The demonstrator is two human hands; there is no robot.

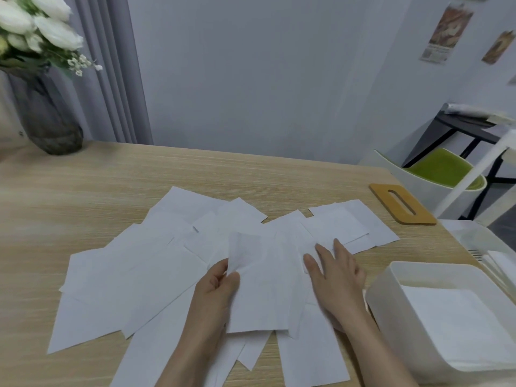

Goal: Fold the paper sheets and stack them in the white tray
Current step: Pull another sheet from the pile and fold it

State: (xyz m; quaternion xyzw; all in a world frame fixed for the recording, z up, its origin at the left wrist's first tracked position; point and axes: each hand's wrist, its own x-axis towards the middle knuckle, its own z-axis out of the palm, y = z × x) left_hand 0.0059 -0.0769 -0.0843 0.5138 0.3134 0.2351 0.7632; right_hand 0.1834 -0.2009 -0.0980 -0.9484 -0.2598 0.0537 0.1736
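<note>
Blank paper sheet [259,286], no txt

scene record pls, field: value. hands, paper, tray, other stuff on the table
left hand: pinching the turned-up corner of a sheet
right hand: flat, fingers spread, pressing on the paper
loose sheets: many, white, overlapping, spread across the wooden table
white tray: at the right edge of the table, white paper already inside
wooden board: slotted, far right of the table, clear of the sheets
vase: dark glass, white flowers, far left corner
fold status: sheet in hand not yet folded flat
</note>
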